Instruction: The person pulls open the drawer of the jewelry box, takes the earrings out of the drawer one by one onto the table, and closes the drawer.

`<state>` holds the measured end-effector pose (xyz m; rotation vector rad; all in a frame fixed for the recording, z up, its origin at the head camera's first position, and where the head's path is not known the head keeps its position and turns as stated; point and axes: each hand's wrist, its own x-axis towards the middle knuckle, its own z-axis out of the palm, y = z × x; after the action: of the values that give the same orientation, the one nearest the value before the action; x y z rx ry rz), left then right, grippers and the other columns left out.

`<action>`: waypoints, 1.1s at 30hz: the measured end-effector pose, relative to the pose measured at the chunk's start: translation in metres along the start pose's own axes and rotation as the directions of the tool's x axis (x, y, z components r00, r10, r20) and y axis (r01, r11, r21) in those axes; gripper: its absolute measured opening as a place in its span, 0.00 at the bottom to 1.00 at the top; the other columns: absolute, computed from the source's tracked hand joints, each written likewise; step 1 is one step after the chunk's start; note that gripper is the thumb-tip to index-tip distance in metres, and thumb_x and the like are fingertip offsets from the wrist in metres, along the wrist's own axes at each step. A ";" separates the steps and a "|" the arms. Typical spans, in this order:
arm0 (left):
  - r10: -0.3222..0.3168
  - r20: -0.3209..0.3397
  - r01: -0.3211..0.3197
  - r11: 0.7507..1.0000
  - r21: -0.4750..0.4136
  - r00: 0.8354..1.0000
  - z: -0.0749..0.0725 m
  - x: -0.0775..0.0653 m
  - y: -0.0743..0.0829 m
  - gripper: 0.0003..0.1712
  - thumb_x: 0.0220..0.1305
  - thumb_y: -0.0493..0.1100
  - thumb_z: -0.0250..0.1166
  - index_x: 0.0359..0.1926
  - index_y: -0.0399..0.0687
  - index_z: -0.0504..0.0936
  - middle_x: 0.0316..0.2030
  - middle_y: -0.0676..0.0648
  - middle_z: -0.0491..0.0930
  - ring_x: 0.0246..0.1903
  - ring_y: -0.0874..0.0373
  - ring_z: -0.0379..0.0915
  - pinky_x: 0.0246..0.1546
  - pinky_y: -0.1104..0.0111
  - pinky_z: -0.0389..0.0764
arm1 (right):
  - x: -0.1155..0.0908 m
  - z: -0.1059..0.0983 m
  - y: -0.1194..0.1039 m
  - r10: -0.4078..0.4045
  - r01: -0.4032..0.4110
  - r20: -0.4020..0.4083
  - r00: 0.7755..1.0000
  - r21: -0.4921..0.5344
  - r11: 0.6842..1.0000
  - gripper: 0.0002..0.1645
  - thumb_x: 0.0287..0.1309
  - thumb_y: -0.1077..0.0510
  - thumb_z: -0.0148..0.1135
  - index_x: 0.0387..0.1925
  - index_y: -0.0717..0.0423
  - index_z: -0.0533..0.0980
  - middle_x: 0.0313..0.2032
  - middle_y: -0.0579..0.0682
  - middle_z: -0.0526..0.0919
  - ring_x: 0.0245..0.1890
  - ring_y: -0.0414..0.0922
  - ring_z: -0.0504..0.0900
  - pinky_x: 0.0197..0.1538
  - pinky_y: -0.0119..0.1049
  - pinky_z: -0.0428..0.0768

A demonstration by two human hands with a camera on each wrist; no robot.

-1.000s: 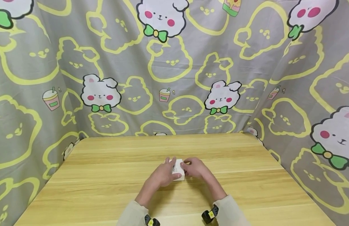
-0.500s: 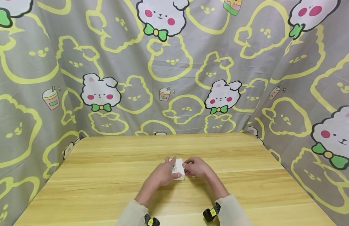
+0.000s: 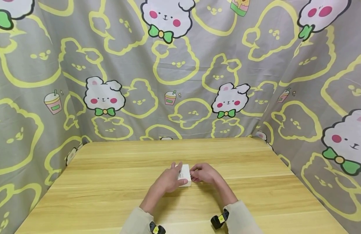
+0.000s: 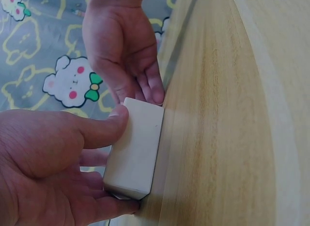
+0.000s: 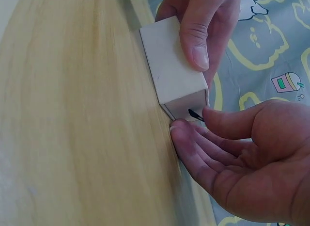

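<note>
A small white box (image 3: pixel 184 175) with dark print on top lies on the table, its long side turned toward me. My left hand (image 3: pixel 168 179) grips it from the left, thumb along the near side (image 4: pixel 138 138) and fingers on the far side and end. From the box's right end sticks a short black ribbon tab (image 5: pixel 195 114). The thumb of my right hand (image 3: pixel 204 173) lies over this tab, pinching it against the fingers, which are partly hidden in the head view. In the right wrist view the end of the box looks closed.
The light wooden table (image 3: pixel 110 208) extends around both hands. Grey curtains (image 3: pixel 180 123) with yellow outlines and rabbit prints hang behind it and along both sides. A black wrist camera (image 3: pixel 218 221) sits at the right sleeve, another (image 3: pixel 157 228) at the left.
The right thumb has come off the box top, and the right hand has shifted slightly right to the box's end. The left hand and the box stay in place.
</note>
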<state>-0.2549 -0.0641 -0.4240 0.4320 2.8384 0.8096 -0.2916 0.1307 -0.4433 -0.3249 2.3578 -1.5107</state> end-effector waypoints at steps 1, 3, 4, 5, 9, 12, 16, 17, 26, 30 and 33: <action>0.000 0.001 0.000 1.000 -0.001 1.000 0.000 0.000 0.000 0.46 0.68 0.54 0.67 0.77 0.40 0.59 0.74 0.26 0.56 0.58 0.35 0.75 0.53 0.48 0.79 | 0.000 0.000 0.000 -0.001 0.001 -0.002 1.000 0.002 1.000 0.14 0.67 0.65 0.60 0.47 0.73 0.79 0.34 0.59 0.86 0.33 0.47 0.86 0.42 0.42 0.87; 0.002 0.000 -0.002 1.000 0.000 1.000 0.000 0.000 0.000 0.46 0.68 0.54 0.67 0.77 0.40 0.59 0.74 0.26 0.56 0.56 0.36 0.76 0.52 0.49 0.79 | 0.001 0.001 0.001 0.000 0.000 -0.010 1.000 0.000 1.000 0.12 0.65 0.66 0.60 0.46 0.72 0.79 0.33 0.58 0.86 0.32 0.46 0.85 0.41 0.41 0.87; 0.002 0.000 -0.002 1.000 0.001 1.000 0.000 0.000 0.000 0.46 0.68 0.54 0.67 0.77 0.40 0.59 0.74 0.26 0.56 0.56 0.36 0.76 0.52 0.49 0.79 | 0.001 0.001 0.001 -0.001 0.001 -0.014 1.000 0.000 1.000 0.12 0.65 0.66 0.60 0.45 0.72 0.80 0.33 0.58 0.86 0.32 0.46 0.85 0.41 0.41 0.87; 0.003 -0.001 -0.003 1.000 0.000 1.000 0.000 0.000 0.000 0.46 0.68 0.54 0.67 0.77 0.40 0.59 0.74 0.26 0.56 0.56 0.36 0.76 0.52 0.49 0.79 | 0.001 0.001 0.001 -0.002 0.002 -0.018 1.000 0.001 1.000 0.11 0.64 0.66 0.61 0.44 0.72 0.80 0.32 0.58 0.86 0.32 0.46 0.85 0.41 0.41 0.87; 0.002 -0.003 -0.002 1.000 0.000 1.000 0.000 0.000 0.000 0.45 0.68 0.54 0.67 0.77 0.40 0.59 0.74 0.26 0.56 0.60 0.32 0.73 0.55 0.46 0.78 | 0.001 0.003 0.001 -0.009 0.009 -0.037 0.999 -0.002 1.000 0.09 0.62 0.67 0.61 0.41 0.71 0.80 0.31 0.58 0.85 0.30 0.45 0.84 0.38 0.41 0.87; -0.002 -0.005 0.002 1.000 -0.002 1.000 0.000 0.001 -0.002 0.45 0.68 0.54 0.67 0.77 0.40 0.60 0.74 0.27 0.57 0.63 0.30 0.70 0.58 0.44 0.76 | 0.002 0.005 0.001 -0.019 0.018 -0.055 0.998 -0.009 1.000 0.08 0.59 0.69 0.61 0.38 0.71 0.80 0.29 0.57 0.84 0.28 0.45 0.83 0.36 0.40 0.86; -0.008 -0.005 0.008 1.000 0.005 1.000 0.000 0.002 -0.003 0.46 0.67 0.55 0.67 0.78 0.42 0.60 0.75 0.28 0.57 0.64 0.29 0.69 0.59 0.43 0.76 | 0.003 0.009 0.000 -0.018 0.017 -0.091 0.996 -0.011 1.000 0.07 0.54 0.70 0.62 0.36 0.70 0.80 0.27 0.56 0.84 0.25 0.44 0.82 0.32 0.38 0.85; -0.009 -0.004 0.009 1.000 0.006 1.000 0.001 0.002 -0.003 0.46 0.67 0.55 0.67 0.78 0.42 0.59 0.75 0.28 0.57 0.64 0.29 0.69 0.59 0.43 0.76 | 0.003 0.009 -0.001 -0.017 0.016 -0.099 0.995 -0.004 1.000 0.07 0.53 0.70 0.62 0.36 0.70 0.80 0.26 0.56 0.83 0.24 0.43 0.82 0.32 0.38 0.85; 0.006 -0.005 -0.006 1.000 -0.002 1.000 0.000 0.000 -0.002 0.46 0.68 0.55 0.67 0.77 0.40 0.60 0.74 0.27 0.57 0.64 0.28 0.68 0.60 0.43 0.75 | 0.003 0.011 -0.002 -0.007 0.010 -0.139 0.990 0.017 1.000 0.06 0.49 0.72 0.62 0.33 0.70 0.80 0.23 0.55 0.82 0.22 0.43 0.82 0.30 0.38 0.86; 0.015 -0.006 -0.015 1.000 0.004 1.000 -0.002 0.001 -0.003 0.46 0.68 0.55 0.67 0.77 0.40 0.60 0.74 0.27 0.58 0.63 0.29 0.69 0.59 0.44 0.76 | 0.003 0.010 -0.002 -0.006 0.008 -0.146 0.989 0.011 1.000 0.06 0.49 0.72 0.63 0.32 0.69 0.80 0.23 0.55 0.82 0.22 0.43 0.82 0.30 0.38 0.85; 0.023 -0.006 -0.023 1.000 0.014 1.000 -0.002 0.001 -0.002 0.46 0.68 0.55 0.67 0.77 0.39 0.59 0.74 0.27 0.58 0.62 0.30 0.70 0.58 0.45 0.76 | 0.004 0.010 -0.001 -0.005 0.006 -0.149 0.989 0.006 1.000 0.05 0.49 0.72 0.63 0.32 0.69 0.80 0.23 0.54 0.82 0.22 0.43 0.82 0.30 0.37 0.85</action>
<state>-0.2571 -0.0669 -0.4234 0.4653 2.8515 0.7968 -0.2915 0.1208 -0.4465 -0.2243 2.4666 -1.5963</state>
